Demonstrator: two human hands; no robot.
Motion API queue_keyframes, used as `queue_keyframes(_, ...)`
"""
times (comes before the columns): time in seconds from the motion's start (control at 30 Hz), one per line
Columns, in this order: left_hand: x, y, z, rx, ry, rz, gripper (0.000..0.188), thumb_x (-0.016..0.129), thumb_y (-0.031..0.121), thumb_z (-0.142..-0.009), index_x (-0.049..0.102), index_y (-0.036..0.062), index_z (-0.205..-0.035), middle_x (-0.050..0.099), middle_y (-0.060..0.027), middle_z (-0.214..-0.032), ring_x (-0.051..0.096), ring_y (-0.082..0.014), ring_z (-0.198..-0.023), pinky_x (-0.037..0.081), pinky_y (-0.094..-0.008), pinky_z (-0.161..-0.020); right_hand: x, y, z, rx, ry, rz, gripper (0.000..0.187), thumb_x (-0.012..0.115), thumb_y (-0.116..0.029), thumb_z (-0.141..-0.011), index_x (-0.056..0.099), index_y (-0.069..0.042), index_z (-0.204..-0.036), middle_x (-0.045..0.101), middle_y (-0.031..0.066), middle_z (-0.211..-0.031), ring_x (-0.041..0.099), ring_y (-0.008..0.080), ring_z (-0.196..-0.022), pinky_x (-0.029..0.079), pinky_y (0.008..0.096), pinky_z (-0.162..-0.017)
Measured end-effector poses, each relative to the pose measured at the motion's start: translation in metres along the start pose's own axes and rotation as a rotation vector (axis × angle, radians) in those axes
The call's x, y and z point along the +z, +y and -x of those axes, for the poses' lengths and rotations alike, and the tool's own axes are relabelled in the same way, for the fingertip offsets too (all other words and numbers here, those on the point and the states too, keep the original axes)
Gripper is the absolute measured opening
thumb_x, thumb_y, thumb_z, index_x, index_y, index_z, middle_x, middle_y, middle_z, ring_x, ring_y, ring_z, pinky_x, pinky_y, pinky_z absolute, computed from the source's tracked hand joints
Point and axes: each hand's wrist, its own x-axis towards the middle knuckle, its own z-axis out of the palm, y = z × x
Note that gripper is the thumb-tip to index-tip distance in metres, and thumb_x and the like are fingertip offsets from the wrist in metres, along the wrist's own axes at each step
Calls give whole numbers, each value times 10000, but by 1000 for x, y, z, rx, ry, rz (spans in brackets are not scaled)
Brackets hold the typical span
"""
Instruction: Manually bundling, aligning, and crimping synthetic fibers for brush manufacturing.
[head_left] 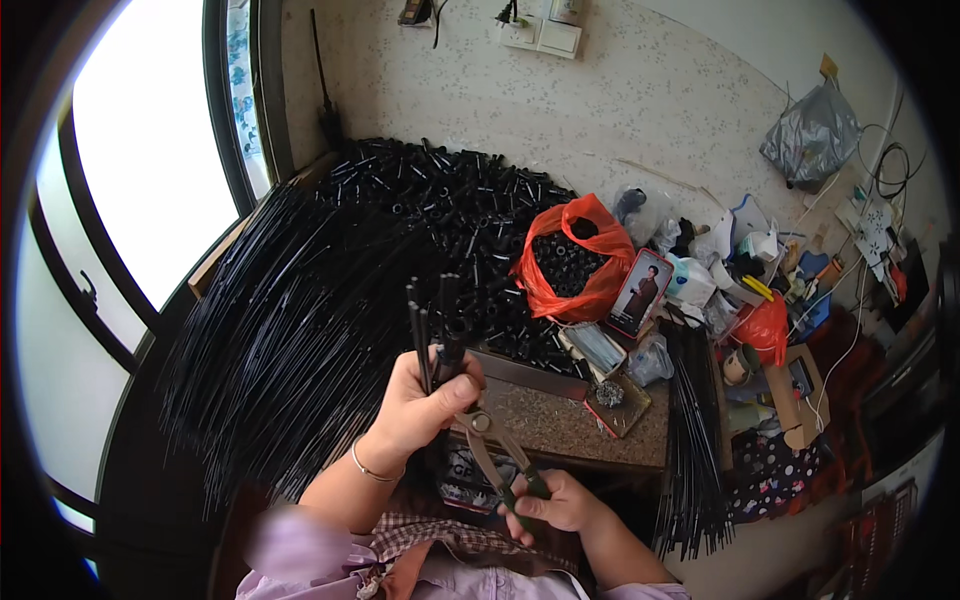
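- The left hand [415,405] has its fingers closed round a small bunch of black tubes [435,325], held upright near the middle of the scene.
- The right hand [560,503] has its fingers wrapped round the green handles of the pliers [495,450], whose nose reaches up to the lower end of the bunch.
- Risk: the tubes stand uneven in the fist, so 1 could slip loose if the pliers pull or twist at its end.
- Risk: the plier nose sits just beside the left fingers, so a missed bite might pinch them.
- The speckled worktop [560,420] is crowded: a far heap of short black tubes [450,200], long black rods [290,330] at left, an orange bag [575,255] of tubes.
- A bright window [150,150] is at left and a patterned wall [640,100] beyond.
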Motion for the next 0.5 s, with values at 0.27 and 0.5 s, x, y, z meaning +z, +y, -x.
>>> queue_keyframes(0.27,-23,8,18,108,-85,-219,416,754,175,-458,499,27,-751,489,33,-661,422,-20,-609,340,-152,-528,37,22,-13,-463,509,714,320,499,-14,-604,413,22,-910,479,105,-653,476,178,-493,388,261,-454)
queue_keyframes(0.5,-43,4,29,116,-209,-132,534,759,320,-416,501,21,-776,495,8,-713,439,-67,-669,368,-204,-600,48,39,4,260,-418,-822,345,518,-256,-723,468,77,-798,502,146,-550,477,182,-404,383,257,-370)
